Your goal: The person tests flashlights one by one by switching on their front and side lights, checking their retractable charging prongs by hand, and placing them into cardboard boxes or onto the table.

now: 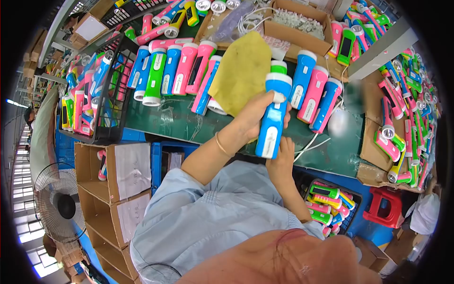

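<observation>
A person's left hand (260, 111) held a blue plastic flashlight with a white-rimmed round head and a white oval panel (272, 120) above the front edge of a dark green tabletop (213, 131). The thumb lay across its front, with the other fingers closed around its far side. The right hand (282, 158) was just beside the flashlight's lower end, fingers extended upward and partly hidden; whether they touched it, or how far they were open, could not be told.

Behind the grip lay a dull yellow sheet with an irregular outline (240, 71), partly covering a row of pink, blue and green flashlights (153, 78). To the right were three more flashlights in blue and pink (313, 94). A black plastic lattice crate (124, 78) filled with multicoloured flashlights stood at the left.
</observation>
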{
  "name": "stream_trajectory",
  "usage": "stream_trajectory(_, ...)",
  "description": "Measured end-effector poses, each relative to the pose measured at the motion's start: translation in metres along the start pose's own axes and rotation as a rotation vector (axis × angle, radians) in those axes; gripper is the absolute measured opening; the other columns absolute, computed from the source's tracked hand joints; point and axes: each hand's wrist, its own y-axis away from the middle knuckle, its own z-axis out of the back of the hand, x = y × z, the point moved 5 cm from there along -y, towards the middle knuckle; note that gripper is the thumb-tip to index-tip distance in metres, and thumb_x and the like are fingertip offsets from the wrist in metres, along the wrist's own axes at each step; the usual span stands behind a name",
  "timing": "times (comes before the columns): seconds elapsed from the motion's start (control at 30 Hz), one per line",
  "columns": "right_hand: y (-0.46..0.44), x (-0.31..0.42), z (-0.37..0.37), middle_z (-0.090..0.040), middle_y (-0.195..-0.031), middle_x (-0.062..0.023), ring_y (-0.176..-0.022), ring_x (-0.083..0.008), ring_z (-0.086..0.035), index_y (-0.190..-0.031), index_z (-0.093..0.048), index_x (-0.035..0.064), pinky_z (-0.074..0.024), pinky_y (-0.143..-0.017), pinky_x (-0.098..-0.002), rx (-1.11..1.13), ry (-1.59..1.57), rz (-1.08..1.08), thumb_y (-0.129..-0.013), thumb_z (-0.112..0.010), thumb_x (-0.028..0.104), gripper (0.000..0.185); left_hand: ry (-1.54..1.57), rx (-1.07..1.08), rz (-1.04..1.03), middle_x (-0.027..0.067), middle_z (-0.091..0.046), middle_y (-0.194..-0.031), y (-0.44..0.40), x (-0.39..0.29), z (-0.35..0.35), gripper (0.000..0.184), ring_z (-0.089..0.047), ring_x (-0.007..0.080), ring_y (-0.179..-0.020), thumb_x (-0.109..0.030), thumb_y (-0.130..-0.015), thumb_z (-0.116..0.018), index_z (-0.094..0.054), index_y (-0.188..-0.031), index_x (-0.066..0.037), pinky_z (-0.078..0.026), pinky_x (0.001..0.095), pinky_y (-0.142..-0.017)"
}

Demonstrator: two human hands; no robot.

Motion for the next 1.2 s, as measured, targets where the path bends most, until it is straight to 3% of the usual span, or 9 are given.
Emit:
stream_trajectory(0.2,-0.005,-0.011,0.023,-0.058,-0.086,-0.0158,-0.079,-0.0236,-0.06,-0.099,-0.054,0.0003,-0.0461,-0.07,-0.0295,0.027,-0.402,-0.321,-0.086,-0.052,0.002,0.013,-0.749,-0.056,-0.431,0.0137,-0.061,-0.086,0.012,-0.066,-0.001,0.035,-0.063,0.027,-0.082,-0.027,-0.083,-0.059,-0.053,-0.099,0.003,-0.053,0.0382,-0.074)
stream_trajectory(0.23,-0.006,-0.016,0.026,-0.059,-0.088,-0.013,-0.082,-0.0197,-0.059,-0.095,-0.057,-0.001,-0.0453,-0.071,-0.0278,0.036,-0.48,-0.343,-0.086,-0.052,0.001,0.01,-1.089,-0.141,-0.822,0.0134,-0.06,-0.087,0.012,-0.084,0.001,0.039,-0.062,0.0259,-0.086,-0.033,-0.085,-0.058,-0.052,-0.098,0.003,-0.052,0.0368,-0.075)
stream_trajectory(0.3,-0.004,-0.027,0.024,-0.061,-0.093,-0.0081,-0.078,-0.0137,-0.056,-0.096,-0.061,-0.0026,-0.0445,-0.069,-0.0245,0.028,-0.712,-0.442,-0.083,-0.057,0.0,0.014,-1.436,-0.536,-0.962,0.0309,-0.045,-0.117,0.024,-0.101,-0.003,0.078,-0.05,0.0408,-0.106,-0.021,-0.078,-0.064,-0.016,-0.131,0.011,-0.043,0.0419,-0.088)
stream_trajectory(0.4,-0.01,-0.029,0.022,-0.061,-0.086,-0.0072,-0.068,-0.0077,-0.052,-0.094,-0.064,-0.004,-0.0415,-0.06,-0.0195,0.051,-1.027,-0.566,-0.081,-0.062,0.003,0.015,-1.663,-0.839,-1.1,0.0288,-0.046,-0.114,0.004,-0.098,0.028,0.077,-0.05,0.0372,-0.105,-0.016,-0.078,-0.066,-0.015,-0.129,0.008,-0.044,0.0405,-0.086)
stream_trajectory(0.53,-0.018,-0.034,0.03,-0.061,-0.081,-0.0024,-0.069,-0.0081,-0.053,-0.093,-0.064,-0.0026,-0.0421,-0.061,-0.0207,0.078,-0.851,-0.585,-0.083,-0.062,0.007,0.014,-0.517,-0.027,-0.524,0.0092,-0.054,-0.104,0.001,-0.097,0.032,0.042,-0.053,0.0152,-0.093,-0.021,-0.085,-0.062,-0.043,-0.116,0.0,-0.047,0.0258,-0.073)
stream_trajectory(0.63,-0.043,-0.013,0.043,-0.061,-0.079,-0.0026,-0.071,-0.0091,-0.054,-0.09,-0.063,-0.0012,-0.0434,-0.064,-0.0231,0.002,-0.678,-0.395,-0.083,-0.062,0.008,0.012,-0.116,0.233,-0.192,0.011,-0.058,-0.097,0.034,-0.07,0.005,0.031,-0.059,0.0184,-0.087,-0.024,-0.088,-0.056,-0.05,-0.108,-0.001,-0.05,0.032,-0.076)
stream_trajectory(0.87,-0.076,0.043,0.054,-0.051,-0.075,-0.0098,-0.072,-0.0284,-0.051,-0.085,-0.058,0.0021,-0.041,-0.064,-0.0363,-0.008,0.146,0.274,-0.072,-0.063,0.002,0.014,-0.546,-0.071,-0.391,0.0074,-0.059,-0.087,0.032,-0.022,0.007,0.038,-0.057,0.0123,-0.079,-0.038,-0.087,-0.057,-0.055,-0.099,-0.002,-0.048,0.0286,-0.068)
stream_trajectory(0.97,-0.085,0.034,0.06,-0.051,-0.076,-0.0106,-0.073,-0.0284,-0.052,-0.083,-0.058,0.0015,-0.0413,-0.064,-0.0356,0.215,-0.19,0.384,-0.071,-0.063,0.002,0.013,-0.383,-0.121,-0.251,0.008,-0.059,-0.084,0.037,-0.018,0.009,0.038,-0.058,0.0126,-0.075,-0.038,-0.086,-0.058,-0.055,-0.097,-0.002,-0.048,0.0275,-0.067)
stream_trajectory(1.2,-0.053,0.024,0.057,-0.054,-0.075,-0.0101,-0.065,-0.0262,-0.052,-0.086,-0.059,0.0027,-0.0425,-0.058,-0.0336,-0.019,-0.346,0.051,-0.072,-0.068,0.004,0.017,-0.629,0.065,-0.646,0.01,-0.06,-0.083,0.04,-0.025,-0.002,0.033,-0.061,0.0164,-0.07,-0.03,-0.087,-0.058,-0.053,-0.101,0.0,-0.052,0.0288,-0.062)
